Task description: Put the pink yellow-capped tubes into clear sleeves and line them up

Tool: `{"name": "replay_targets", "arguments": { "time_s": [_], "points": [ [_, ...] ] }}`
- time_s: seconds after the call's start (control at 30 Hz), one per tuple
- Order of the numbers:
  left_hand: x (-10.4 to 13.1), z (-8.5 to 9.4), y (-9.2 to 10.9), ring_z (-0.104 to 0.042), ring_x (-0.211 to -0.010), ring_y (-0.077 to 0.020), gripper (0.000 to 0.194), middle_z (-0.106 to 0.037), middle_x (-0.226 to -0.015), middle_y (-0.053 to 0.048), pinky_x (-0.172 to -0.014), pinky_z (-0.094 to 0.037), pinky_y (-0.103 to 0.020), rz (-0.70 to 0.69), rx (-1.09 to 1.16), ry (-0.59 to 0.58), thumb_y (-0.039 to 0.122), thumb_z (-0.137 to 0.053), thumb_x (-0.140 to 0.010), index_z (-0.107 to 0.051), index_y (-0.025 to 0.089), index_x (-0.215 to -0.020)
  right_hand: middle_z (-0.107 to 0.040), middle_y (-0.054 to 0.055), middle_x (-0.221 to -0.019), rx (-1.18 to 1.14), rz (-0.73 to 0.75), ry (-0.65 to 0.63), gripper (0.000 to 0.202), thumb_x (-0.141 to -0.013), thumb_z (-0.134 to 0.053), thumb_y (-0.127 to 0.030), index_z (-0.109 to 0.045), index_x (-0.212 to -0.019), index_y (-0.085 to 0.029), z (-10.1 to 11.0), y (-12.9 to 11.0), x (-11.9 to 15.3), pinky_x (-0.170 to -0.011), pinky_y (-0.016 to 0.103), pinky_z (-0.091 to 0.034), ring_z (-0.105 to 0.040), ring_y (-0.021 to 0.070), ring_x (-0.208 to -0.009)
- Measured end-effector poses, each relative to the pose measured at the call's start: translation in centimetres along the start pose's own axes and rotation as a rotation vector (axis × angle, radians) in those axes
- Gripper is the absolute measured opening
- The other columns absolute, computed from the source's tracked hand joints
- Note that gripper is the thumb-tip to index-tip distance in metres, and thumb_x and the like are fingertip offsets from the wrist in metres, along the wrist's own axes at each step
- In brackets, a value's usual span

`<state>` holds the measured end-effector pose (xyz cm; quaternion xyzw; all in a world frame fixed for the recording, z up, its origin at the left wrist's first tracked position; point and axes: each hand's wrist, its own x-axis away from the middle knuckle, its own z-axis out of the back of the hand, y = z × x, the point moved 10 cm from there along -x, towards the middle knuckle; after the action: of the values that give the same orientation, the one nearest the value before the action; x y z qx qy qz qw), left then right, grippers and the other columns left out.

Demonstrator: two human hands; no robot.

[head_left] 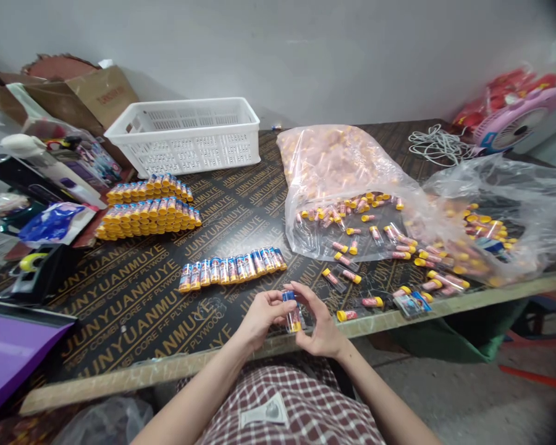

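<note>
Between my hands, near the table's front edge, a small clear tube (292, 314) with a yellow cap at its bottom and a blue label at its top stands nearly upright. My left hand (264, 318) pinches it from the left. My right hand (322, 327) curls round its right side, fingertips at the top and thumb near the yellow cap. Just beyond lies a row of labelled tubes (231, 269). Unlabelled yellow-capped tubes (347, 275) are scattered to the right, in front of a clear plastic bag (343, 161) full of them. A labelled packet (412, 304) lies at the front edge.
Stacked labelled tubes (151, 213) stand at the left, before a white basket (185, 139). A tape dispenser (37, 272), bottles and a cardboard box (97, 99) are further left. A second open bag (505, 216), a white cord (438, 145) and a pink fan (519, 127) are at the right.
</note>
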<state>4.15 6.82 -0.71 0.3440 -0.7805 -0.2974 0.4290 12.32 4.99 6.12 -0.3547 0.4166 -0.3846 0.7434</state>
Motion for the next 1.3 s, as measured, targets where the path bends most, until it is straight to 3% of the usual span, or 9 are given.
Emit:
{"name": "replay_targets", "arguments": {
  "time_s": [0.67, 0.8, 0.9, 1.0, 1.07, 1.13, 1.3],
  "points": [
    [0.1, 0.3, 0.3, -0.056, -0.053, -0.0092, 0.039, -0.063, -0.065, -0.003, -0.055, -0.042, -0.021, -0.017, 0.01, 0.068, 0.035, -0.082, -0.052, -0.065, 0.01, -0.076, -0.044, 0.01, -0.135, -0.066, 0.016, 0.065, 0.087, -0.059, -0.05, -0.006, -0.022, -0.139, -0.024, 0.2, 0.0, -0.3, -0.103, 0.042, -0.04, -0.047, 0.0255, -0.122],
    [-0.7, 1.3, 2.7, -0.057, -0.057, -0.0115, 0.036, -0.064, -0.067, -0.004, -0.059, -0.044, -0.024, -0.102, -0.041, 0.086, 0.039, -0.077, -0.058, -0.066, 0.011, -0.078, -0.03, 0.01, -0.145, -0.09, -0.023, 0.025, 0.088, -0.066, -0.058, -0.015, -0.015, -0.142, -0.025, 0.1, 1.4, -1.4, -0.107, 0.044, -0.032, -0.039, 0.026, -0.129],
    [-2.6, 3.0, 6.9, -0.058, -0.061, -0.0134, 0.029, -0.065, -0.068, -0.004, -0.063, -0.044, -0.025, -0.275, -0.222, 0.158, 0.038, -0.072, -0.064, -0.067, 0.012, -0.075, -0.023, 0.01, -0.149, -0.124, -0.177, 0.127, 0.086, -0.076, -0.06, -0.031, -0.008, -0.144, -0.026, 1.2, 5.4, -2.9, -0.106, 0.047, -0.03, -0.034, 0.0254, -0.132],
    [-5.0, 4.6, 10.7, -0.055, -0.059, -0.0139, 0.024, -0.062, -0.062, -0.002, -0.06, -0.04, -0.024, -0.403, -0.508, 0.307, 0.032, -0.072, -0.063, -0.067, 0.014, -0.077, -0.041, 0.01, -0.138, -0.154, -0.414, 0.26, 0.065, -0.087, -0.044, -0.042, -0.015, -0.143, -0.028, 1.9, 10.7, -4.2, -0.102, 0.047, -0.035, -0.043, 0.0222, -0.125],
    [-6.3, 5.3, 12.3, -0.053, -0.056, -0.0145, 0.03, -0.059, -0.058, 0.001, -0.058, -0.037, -0.024, -0.453, -0.73, 0.441, 0.03, -0.073, -0.06, -0.066, 0.016, -0.086, -0.056, 0.009, -0.124, -0.183, -0.47, 0.276, 0.06, -0.088, -0.041, -0.046, -0.022, -0.142, -0.027, 1.5, 12.7, -5.1, -0.1, 0.045, -0.038, -0.052, 0.0207, -0.117],
    [-7.2, 5.3, 13.1, -0.054, -0.059, -0.0163, 0.038, -0.058, -0.058, 0.002, -0.059, -0.036, -0.024, -0.468, -0.942, 0.532, 0.03, -0.073, -0.059, -0.064, 0.018, -0.094, -0.064, 0.008, -0.109, -0.196, -0.478, 0.28, 0.058, -0.088, -0.042, -0.047, -0.028, -0.14, -0.025, 1.2, 13.7, -5.8, -0.096, 0.045, -0.041, -0.06, 0.0204, -0.105],
    [-8.0, 4.3, 13.1, -0.06, -0.071, -0.0245, 0.048, -0.062, -0.064, -0.004, -0.063, -0.034, -0.026, -0.458, -1.279, 0.554, 0.042, -0.07, -0.065, -0.059, 0.019, -0.106, -0.069, 0.006, -0.094, -0.2, -0.504, 0.298, 0.059, -0.087, -0.041, -0.049, -0.03, -0.139, -0.022, 0.8, 14.5, -5.9, -0.092, 0.044, -0.044, -0.065, 0.0203, -0.091]
  ]
}}
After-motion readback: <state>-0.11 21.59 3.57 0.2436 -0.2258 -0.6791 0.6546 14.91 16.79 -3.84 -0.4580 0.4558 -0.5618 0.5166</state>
